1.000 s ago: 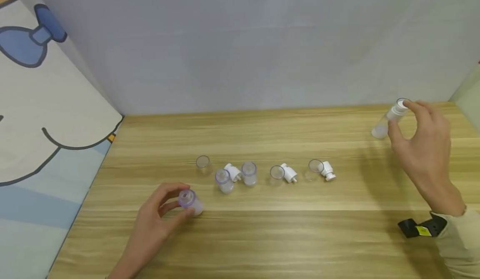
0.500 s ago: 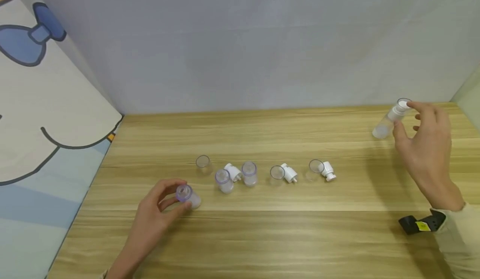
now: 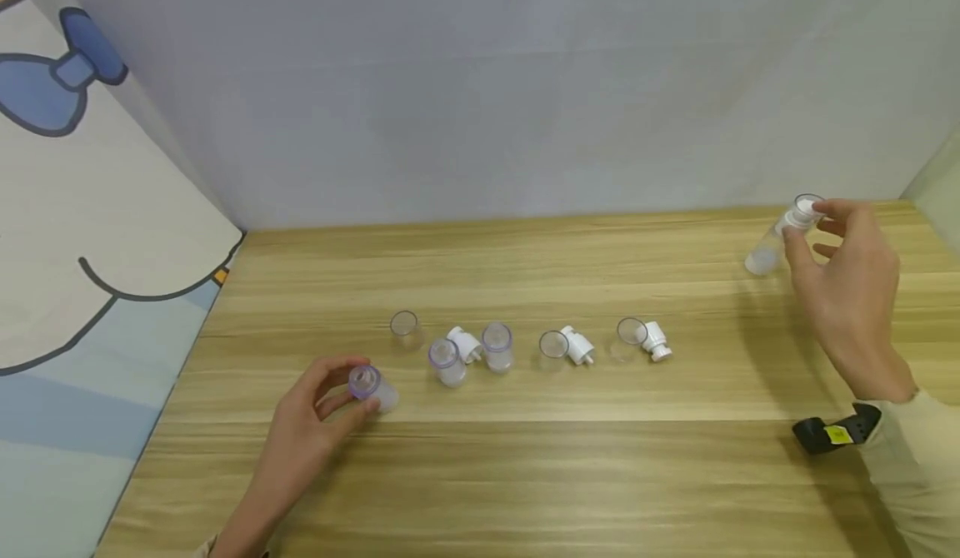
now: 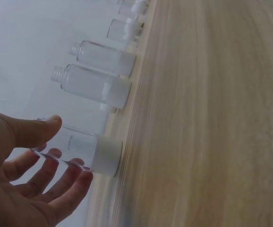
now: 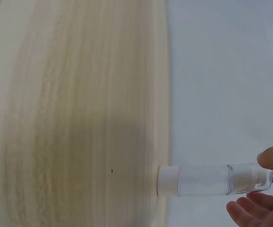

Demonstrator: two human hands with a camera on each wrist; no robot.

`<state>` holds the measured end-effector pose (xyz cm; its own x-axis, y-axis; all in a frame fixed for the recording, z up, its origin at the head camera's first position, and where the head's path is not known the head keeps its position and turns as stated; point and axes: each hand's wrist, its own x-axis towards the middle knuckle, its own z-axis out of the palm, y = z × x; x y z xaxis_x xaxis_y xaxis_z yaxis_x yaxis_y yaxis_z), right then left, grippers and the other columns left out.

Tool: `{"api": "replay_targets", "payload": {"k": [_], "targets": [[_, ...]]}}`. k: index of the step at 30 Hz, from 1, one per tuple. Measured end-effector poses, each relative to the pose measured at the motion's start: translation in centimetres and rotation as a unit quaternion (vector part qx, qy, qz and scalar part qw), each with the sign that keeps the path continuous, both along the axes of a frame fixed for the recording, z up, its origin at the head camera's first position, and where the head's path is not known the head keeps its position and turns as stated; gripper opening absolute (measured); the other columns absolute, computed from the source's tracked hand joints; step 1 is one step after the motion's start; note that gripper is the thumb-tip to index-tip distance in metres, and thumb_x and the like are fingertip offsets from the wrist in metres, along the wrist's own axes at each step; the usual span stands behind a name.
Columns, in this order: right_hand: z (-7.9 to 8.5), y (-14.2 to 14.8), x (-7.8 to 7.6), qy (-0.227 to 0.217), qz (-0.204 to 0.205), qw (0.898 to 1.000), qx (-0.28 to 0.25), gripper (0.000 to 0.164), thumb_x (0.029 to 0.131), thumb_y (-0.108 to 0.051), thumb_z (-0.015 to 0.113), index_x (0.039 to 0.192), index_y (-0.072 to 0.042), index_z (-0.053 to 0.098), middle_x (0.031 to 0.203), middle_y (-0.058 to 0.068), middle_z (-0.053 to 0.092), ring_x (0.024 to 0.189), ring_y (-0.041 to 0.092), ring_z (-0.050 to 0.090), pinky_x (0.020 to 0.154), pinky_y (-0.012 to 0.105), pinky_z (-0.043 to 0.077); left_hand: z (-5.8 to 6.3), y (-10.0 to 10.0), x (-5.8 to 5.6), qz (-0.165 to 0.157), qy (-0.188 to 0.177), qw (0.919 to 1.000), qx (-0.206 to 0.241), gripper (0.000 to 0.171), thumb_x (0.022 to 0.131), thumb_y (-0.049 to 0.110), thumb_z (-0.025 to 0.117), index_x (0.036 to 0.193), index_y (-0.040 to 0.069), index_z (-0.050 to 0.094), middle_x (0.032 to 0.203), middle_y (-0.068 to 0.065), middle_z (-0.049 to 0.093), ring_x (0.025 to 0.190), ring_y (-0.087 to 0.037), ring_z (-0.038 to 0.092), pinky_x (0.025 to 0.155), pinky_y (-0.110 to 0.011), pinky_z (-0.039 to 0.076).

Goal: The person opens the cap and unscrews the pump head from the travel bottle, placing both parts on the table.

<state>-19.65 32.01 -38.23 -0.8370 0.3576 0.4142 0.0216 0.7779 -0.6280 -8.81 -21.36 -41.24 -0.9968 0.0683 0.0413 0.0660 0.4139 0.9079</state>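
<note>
In the head view my left hand curls around an uncapped clear bottle at the left of the wooden table. The left wrist view shows that bottle's white base on the tabletop, with thumb and fingers on either side of its upper part. At the back right, my right hand holds a capped pump bottle by its top. This bottle stands upright with its white base at the table. Thumb and fingers are at the clear cap; the palm lies partly outside the right wrist view.
Two more uncapped bottles stand mid-table beside a white pump head. Clear caps stand in a loose row, with two more pump heads lying beside them. A pale curtain hangs behind.
My left hand has shifted the uncapped bottle slightly left and back. My right thumb has moved up along the pump bottle to its cap; that bottle stands in nearly the same place.
</note>
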Motion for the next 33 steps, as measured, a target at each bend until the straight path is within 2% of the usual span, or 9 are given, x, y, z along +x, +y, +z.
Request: {"api": "replay_targets", "payload": {"k": [8, 12, 15, 17, 19, 22, 25, 29, 33], "targets": [[-0.2, 0.0, -0.3, 0.019, -0.018, 1.0, 0.0, 0.038, 0.102, -0.014, 0.062, 0.134, 0.004, 0.056, 0.131, 0.018, 0.069, 0.119, 0.022, 0.07, 0.083, -0.004, 0.043, 0.0, 0.0, -0.4, 0.004, -0.006, 1.0, 0.005, 0.05, 0.088, -0.005, 0.078, 0.133, 0.0, 0.058, 0.138, -0.02, 0.061, 0.117, 0.007, 0.061, 0.097, -0.015, 0.056], [-0.4, 0.1, -0.3, 0.027, -0.016, 1.0, 0.001, 0.037, 0.102, -0.014, 0.063, 0.133, 0.005, 0.056, 0.131, 0.018, 0.068, 0.117, 0.018, 0.07, 0.082, -0.005, 0.042, 0.0, 0.0, -0.5, 0.007, -0.005, 1.0, 0.003, 0.05, 0.088, -0.006, 0.078, 0.133, -0.001, 0.058, 0.137, -0.02, 0.061, 0.116, 0.008, 0.061, 0.097, -0.015, 0.056], [-0.6, 0.2, -0.3, 0.043, -0.011, 0.999, -0.001, 0.036, 0.101, -0.012, 0.064, 0.131, 0.006, 0.057, 0.128, 0.017, 0.069, 0.11, -0.003, 0.065, 0.08, -0.006, 0.04, 0.0, 0.0, -0.5, 0.008, -0.003, 1.0, 0.002, 0.05, 0.088, -0.007, 0.078, 0.134, -0.002, 0.058, 0.138, -0.021, 0.061, 0.116, 0.008, 0.061, 0.097, -0.015, 0.056], [-0.8, 0.2, -0.2, 0.058, -0.006, 0.998, -0.002, 0.035, 0.1, -0.011, 0.065, 0.129, 0.007, 0.058, 0.125, 0.017, 0.069, 0.102, -0.018, 0.055, 0.078, -0.006, 0.039, 0.0, 0.0, -0.5, 0.008, -0.003, 1.0, 0.002, 0.051, 0.088, -0.006, 0.077, 0.135, -0.001, 0.057, 0.139, -0.021, 0.06, 0.117, 0.009, 0.061, 0.098, -0.014, 0.055], [-0.8, 0.1, -0.2, 0.071, -0.001, 0.997, -0.005, 0.035, 0.099, -0.01, 0.065, 0.128, 0.009, 0.058, 0.122, 0.017, 0.069, 0.097, -0.027, 0.045, 0.078, -0.007, 0.039, 0.1, 0.0, -0.5, 0.006, -0.003, 1.0, 0.005, 0.052, 0.088, -0.007, 0.077, 0.136, -0.002, 0.056, 0.14, -0.021, 0.059, 0.117, 0.008, 0.06, 0.098, -0.014, 0.055], [-0.8, 0.0, 0.0, 0.083, 0.004, 0.997, -0.007, 0.035, 0.099, -0.011, 0.066, 0.128, 0.009, 0.059, 0.121, 0.016, 0.069, 0.097, -0.027, 0.045, 0.078, -0.007, 0.039, 0.1, 0.0, -0.5, 0.005, -0.005, 0.9999, 0.013, 0.055, 0.088, -0.007, 0.077, 0.138, -0.001, 0.054, 0.142, -0.021, 0.058, 0.119, 0.008, 0.06, 0.1, -0.013, 0.053], [-0.6, -0.2, 0.1, 0.093, 0.006, 0.996, -0.011, 0.035, 0.099, -0.012, 0.066, 0.127, 0.008, 0.06, 0.114, -0.003, 0.067, 0.097, -0.027, 0.046, 0.077, -0.007, 0.04, 0.1, -0.1, -0.4, 0.007, 0.003, 0.9999, 0.015, 0.06, 0.086, -0.01, 0.077, 0.14, -0.002, 0.053, 0.143, -0.022, 0.057, 0.119, 0.008, 0.059, 0.101, -0.012, 0.052], [-0.1, -0.7, 0.3, 0.111, 0.016, 0.993, -0.021, 0.033, 0.097, -0.011, 0.064, 0.124, 0.008, 0.062, 0.107, -0.033, 0.05, 0.096, -0.025, 0.047, 0.076, -0.007, 0.04, 0.3, -0.1, -0.4, 0.005, 0.032, 0.9995, 0.004, 0.062, 0.082, -0.013, 0.079, 0.138, -0.003, 0.054, 0.139, -0.023, 0.059, 0.119, 0.009, 0.059, 0.101, -0.011, 0.051], [0.4, -1.3, 0.8, 0.129, 0.031, 0.991, -0.023, 0.032, 0.096, -0.009, 0.062, 0.123, 0.009, 0.062, 0.107, -0.039, 0.046, 0.097, -0.024, 0.049, 0.076, -0.007, 0.041, 0.8, -0.2, -0.3, 0.003, 0.068, 0.9976, -0.008, 0.065, 0.079, -0.014, 0.081, 0.137, -0.002, 0.056, 0.133, -0.01, 0.063, 0.119, 0.006, 0.059, 0.101, -0.012, 0.052]]}}
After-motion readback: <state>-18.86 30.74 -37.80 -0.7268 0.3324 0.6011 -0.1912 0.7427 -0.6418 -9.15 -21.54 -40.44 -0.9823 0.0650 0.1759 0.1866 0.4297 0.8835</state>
